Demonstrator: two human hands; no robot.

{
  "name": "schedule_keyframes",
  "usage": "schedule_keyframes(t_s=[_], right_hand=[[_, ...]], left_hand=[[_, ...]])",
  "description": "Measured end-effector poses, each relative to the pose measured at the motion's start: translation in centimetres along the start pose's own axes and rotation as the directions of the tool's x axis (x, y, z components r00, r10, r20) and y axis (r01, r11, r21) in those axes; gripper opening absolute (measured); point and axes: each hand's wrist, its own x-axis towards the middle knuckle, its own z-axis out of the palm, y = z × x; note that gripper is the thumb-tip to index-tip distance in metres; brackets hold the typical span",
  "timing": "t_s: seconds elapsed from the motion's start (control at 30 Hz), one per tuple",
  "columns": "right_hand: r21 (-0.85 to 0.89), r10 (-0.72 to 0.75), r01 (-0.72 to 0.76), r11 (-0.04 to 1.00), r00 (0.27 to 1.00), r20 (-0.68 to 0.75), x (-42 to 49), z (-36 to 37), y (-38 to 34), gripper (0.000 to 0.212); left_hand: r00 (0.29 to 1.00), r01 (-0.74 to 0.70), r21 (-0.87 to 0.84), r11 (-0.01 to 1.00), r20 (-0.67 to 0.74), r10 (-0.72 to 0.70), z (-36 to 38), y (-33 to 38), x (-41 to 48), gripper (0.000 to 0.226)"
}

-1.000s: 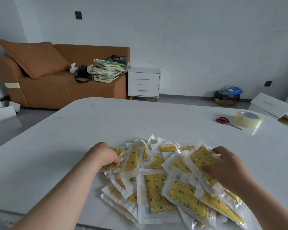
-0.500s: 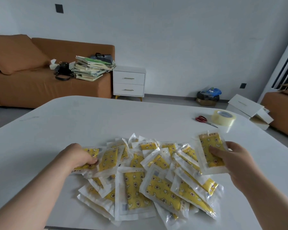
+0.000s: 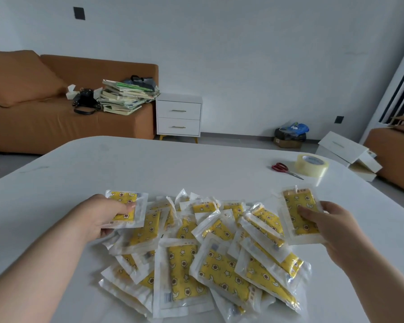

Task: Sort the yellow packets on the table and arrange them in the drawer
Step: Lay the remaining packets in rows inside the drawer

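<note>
left hand point(image 3: 103, 214) pinches 1 yellow packet point(image 3: 128, 207) at center left; right hand point(image 3: 334, 227) grips another packet point(image 3: 296, 210) at right, above the packet pile point(image 3: 208, 255) on the white worktop point(image 3: 173, 166).

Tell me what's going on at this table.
A person is sorting a heap of yellow patterned packets in clear plastic wrap on the white table. The left hand holds one packet over the heap's left edge; the right hand holds another packet just right of it.
</note>
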Motion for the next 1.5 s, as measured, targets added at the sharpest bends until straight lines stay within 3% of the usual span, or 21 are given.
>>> schedule_keyframes(t_s=[0.07, 0.13, 0.23, 0.33, 0.43, 0.57, 0.67, 0.87, 1.27, 1.4, 1.5], right_hand=[[0.027, 0.017, -0.017, 0.999, 1.0, -0.025, 0.6, -0.4, 0.0, 0.028], [0.044, 0.048, -0.046, 0.998, 0.998, -0.052, 1.1, -0.5, 0.2, 0.02], [-0.009, 0.093, -0.094, 0.996, 0.994, -0.063, 1.6, 0.5, 1.0, 0.012], [-0.138, 0.065, -0.066, 0.988, 0.998, -0.013, 2.4, 2.0, 1.1, 0.011], [-0.366, -0.025, 0.058, 0.929, 0.995, 0.094, 3.9, 3.1, 0.5, 0.01], [-0.649, -0.054, 0.201, 0.734, 0.97, 0.238, 5.9, 3.4, -0.1, 0.016], [-0.733, -0.012, 0.241, 0.637, 0.953, 0.303, 6.7, 3.2, -0.2, 0.026], [-0.78, 0.084, 0.243, 0.577, 0.932, 0.352, 7.0, 3.1, -1.0, 0.029], [-0.781, 0.218, 0.126, 0.612, 0.922, 0.319, 6.8, 4.0, -1.3, 0.043], [-0.732, 0.172, 0.116, 0.671, 0.936, 0.306, 7.0, 3.5, -1.7, 0.032], [-0.651, 0.12, 0.106, 0.752, 0.949, 0.293, 6.9, 2.9, -2.1, 0.023]], left_hand=[[0.999, 0.0, 0.043, 0.999, 0.048, -0.002, 1.5, 0.2, -0.8, 0.031], [0.998, -0.053, 0.213, 0.976, 0.053, 0.043, 3.0, 0.1, -1.0, 0.033], [0.991, -0.127, 0.492, 0.861, 0.017, 0.136, 4.5, 0.5, -2.0, 0.044], [0.985, -0.129, 0.625, 0.77, -0.005, 0.17, 4.9, 0.5, -1.5, 0.047], [0.982, -0.143, 0.628, 0.765, -0.005, 0.187, 4.7, -0.1, -0.6, 0.048], [0.983, -0.14, 0.623, 0.77, -0.007, 0.185, 4.6, -0.4, 0.0, 0.07], [0.978, -0.142, 0.641, 0.754, -0.025, 0.206, 4.5, -0.2, -0.4, 0.077], [0.961, -0.168, 0.683, 0.711, -0.047, 0.272, 4.5, -0.1, -1.3, 0.07], [0.944, -0.241, 0.637, 0.732, -0.021, 0.329, 4.2, -0.5, -0.9, 0.063], [0.934, -0.246, 0.638, 0.73, -0.046, 0.355, 3.9, -0.5, -1.0, 0.059], [0.936, -0.264, 0.506, 0.821, -0.07, 0.344, 3.7, -0.2, -0.9, 0.044]])
